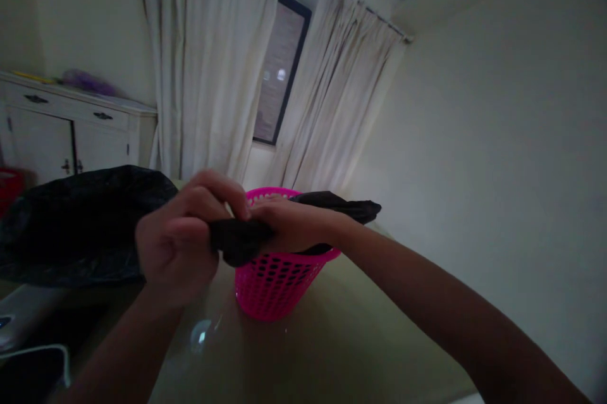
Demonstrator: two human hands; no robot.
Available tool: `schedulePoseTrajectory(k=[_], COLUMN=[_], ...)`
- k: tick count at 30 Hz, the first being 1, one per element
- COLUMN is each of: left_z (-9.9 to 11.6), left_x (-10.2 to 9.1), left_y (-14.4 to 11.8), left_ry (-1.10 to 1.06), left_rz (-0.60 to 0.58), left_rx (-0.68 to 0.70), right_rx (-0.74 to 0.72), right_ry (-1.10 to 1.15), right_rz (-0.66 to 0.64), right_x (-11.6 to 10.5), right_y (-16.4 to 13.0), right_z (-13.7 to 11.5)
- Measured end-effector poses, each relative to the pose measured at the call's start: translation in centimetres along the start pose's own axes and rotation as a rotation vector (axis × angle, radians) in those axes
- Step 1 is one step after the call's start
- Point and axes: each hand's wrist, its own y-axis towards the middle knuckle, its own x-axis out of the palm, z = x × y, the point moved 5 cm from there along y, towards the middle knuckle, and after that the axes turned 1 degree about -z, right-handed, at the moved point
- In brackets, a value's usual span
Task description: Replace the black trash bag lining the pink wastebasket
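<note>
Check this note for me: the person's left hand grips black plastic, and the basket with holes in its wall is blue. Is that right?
Not quite: the basket is bright pink, not blue, as the head view shows. The rest stands: the left hand grips black plastic, and the basket's wall has holes.

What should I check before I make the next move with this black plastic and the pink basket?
1. Left hand grips plastic: ok.
2. Right hand grips plastic: cannot tell; its fingers are partly hidden.
3. Basket stands on table: ok.
4. All plastic within basket: not ok; left hand holds some outside.
5. Black bag at left joined to this plastic: cannot tell; left hand is in front.
</note>
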Motion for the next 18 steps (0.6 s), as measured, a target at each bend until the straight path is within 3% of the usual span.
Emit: schedulePoseTrajectory(k=[2,3,5,7,9,11,13,15,17,18], left_z=[-1.5,-2.6,-4.1,-5.3,-5.6,-5.5,-5.7,-6.1,-6.4,-6.7], left_x=[-1.3,-1.4,-1.6,-0.6,0.8,1.5,1.6,1.5,1.5,1.4], left_y=[0.8,1.3,2.0,1.8,0.9,0.5,0.5,0.8,1.3,1.5], left_ry=[-0.17,-0.252,-0.199,-0.078,-0.008,-0.085,-0.283,-0.455,-0.513,-0.496], left_rz=[0.1,0.014,-0.134,-0.371,-0.502,-0.403,-0.165,0.013,0.053,0.043], left_rx=[-0.023,-0.08,-0.071,-0.131,-0.184,-0.264,-0.391,-0.48,-0.483,-0.477], right_rx=[0.03,0.049,0.077,0.077,0.066,0.087,0.198,0.395,0.706,0.815], right_ry=[0.008,-0.002,-0.049,-0.092,-0.136,-0.19,-0.244,-0.27,-0.242,-0.246], right_rz=[0.097,0.187,0.335,0.363,0.352,0.297,0.197,0.118,0.091,0.138], right_x=[0.8,0.6,0.1,0.0,-0.2,-0.7,-1.8,-3.8,-6.5,-8.1], right_y=[1.1,1.4,1.7,2.0,1.9,0.8,-1.6,-5.3,-9.7,-11.7], right_z=[1.0,1.5,2.0,2.0,1.8,2.1,3.4,5.6,8.0,8.7])
